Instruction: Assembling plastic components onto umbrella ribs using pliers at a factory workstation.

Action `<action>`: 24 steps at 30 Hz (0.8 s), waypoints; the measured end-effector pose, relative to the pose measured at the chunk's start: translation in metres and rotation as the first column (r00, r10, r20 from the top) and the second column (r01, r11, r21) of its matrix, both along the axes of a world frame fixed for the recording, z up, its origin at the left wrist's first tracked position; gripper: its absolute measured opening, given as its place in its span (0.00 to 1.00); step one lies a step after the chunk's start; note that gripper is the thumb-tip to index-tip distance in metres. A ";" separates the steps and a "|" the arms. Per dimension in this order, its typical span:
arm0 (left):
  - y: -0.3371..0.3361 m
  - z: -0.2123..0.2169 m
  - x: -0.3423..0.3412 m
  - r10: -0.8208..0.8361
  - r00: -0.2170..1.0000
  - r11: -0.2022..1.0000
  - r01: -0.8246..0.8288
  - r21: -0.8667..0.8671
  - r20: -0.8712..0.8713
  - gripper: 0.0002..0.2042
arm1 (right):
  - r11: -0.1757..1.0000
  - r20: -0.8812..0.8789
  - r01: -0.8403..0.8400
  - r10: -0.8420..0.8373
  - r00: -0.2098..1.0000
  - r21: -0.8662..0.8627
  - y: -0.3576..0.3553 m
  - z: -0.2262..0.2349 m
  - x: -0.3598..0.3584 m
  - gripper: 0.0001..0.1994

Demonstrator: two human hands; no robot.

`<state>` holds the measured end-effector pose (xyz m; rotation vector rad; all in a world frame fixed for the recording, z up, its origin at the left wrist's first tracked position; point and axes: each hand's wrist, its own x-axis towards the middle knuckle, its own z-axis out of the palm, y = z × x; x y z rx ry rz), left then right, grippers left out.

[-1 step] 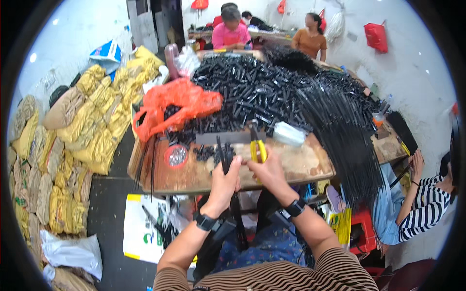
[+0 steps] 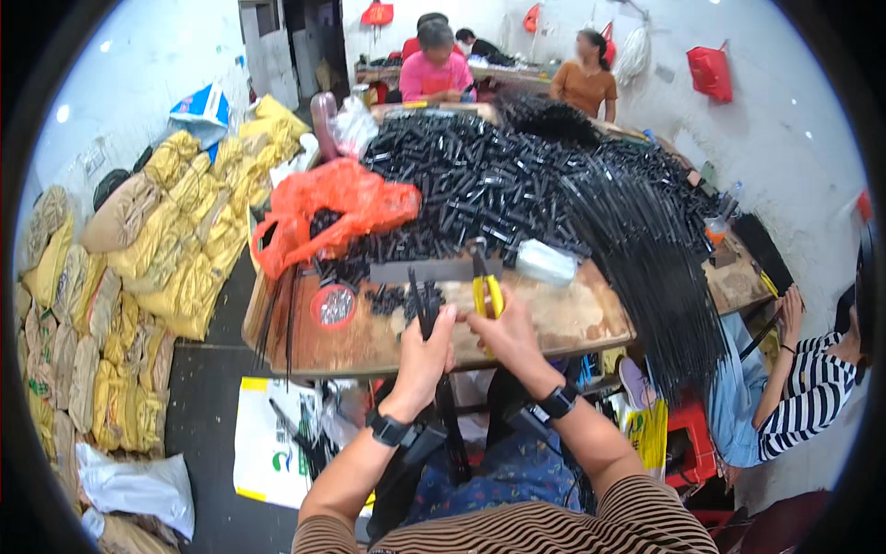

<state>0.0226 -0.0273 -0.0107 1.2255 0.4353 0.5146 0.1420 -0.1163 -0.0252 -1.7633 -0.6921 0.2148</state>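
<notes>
- Cluttered wooden bench [image 2: 572,319], heaped with black tubes [image 2: 480,185].
- My left hand [image 2: 426,346] is clenched around black rods [image 2: 423,303]; I'd keep them upright.
- My right hand [image 2: 503,334] is closed on yellow-handled pliers [image 2: 486,286]; I'd squeeze squarely.

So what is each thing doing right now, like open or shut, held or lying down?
left hand: closed around a bundle of black rods, held upright
black rods: gripped, standing up
right hand: holding the yellow-handled pliers
yellow-handled pliers: held, handles spread
orange plastic bag: crumpled, lying on the black pile
round red tin: open, lying flat
wooden table: piled with black parts
</notes>
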 end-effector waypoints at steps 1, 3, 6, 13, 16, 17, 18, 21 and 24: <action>-0.003 0.003 0.001 0.029 0.999 1.000 -0.029 0.000 0.019 0.13 | 1.000 -0.058 -0.018 0.020 0.998 0.020 -0.001 0.003 -0.001 0.17; -0.003 0.007 0.002 0.036 0.999 0.999 -0.036 0.003 0.013 0.13 | 0.995 -0.071 -0.054 0.060 0.996 0.079 -0.003 0.007 -0.003 0.16; 0.001 0.007 0.005 0.021 1.000 1.000 -0.021 0.006 0.013 0.14 | 0.999 0.080 -0.039 0.037 0.996 0.031 -0.003 0.006 -0.001 0.17; 0.002 0.003 0.009 -0.052 0.999 0.999 0.053 0.009 -0.004 0.18 | 0.995 0.372 0.078 -0.046 0.927 -0.070 -0.009 0.026 -0.015 0.18; -0.001 0.001 0.003 -0.080 0.997 0.997 0.080 0.001 -0.009 0.18 | 0.998 0.492 0.062 -0.040 0.870 -0.027 -0.013 0.021 -0.022 0.18; -0.002 -0.001 0.001 -0.079 0.997 0.997 0.079 -0.002 0.010 0.18 | 0.998 0.523 0.056 -0.030 0.852 -0.034 -0.015 0.019 -0.026 0.18; -0.002 -0.001 0.001 -0.077 0.997 0.997 0.077 -0.002 0.031 0.18 | 0.998 0.519 0.057 -0.029 0.854 -0.037 -0.015 0.018 -0.027 0.18; -0.004 0.002 -0.003 -0.057 0.998 0.998 0.057 -0.029 0.022 0.20 | 1.000 0.637 -0.004 -0.013 0.771 0.024 -0.014 0.010 -0.025 0.17; -0.004 0.005 0.003 -0.001 1.000 1.000 0.001 -0.016 0.001 0.27 | 0.996 0.631 0.046 -0.086 0.771 0.080 -0.010 0.001 -0.016 0.17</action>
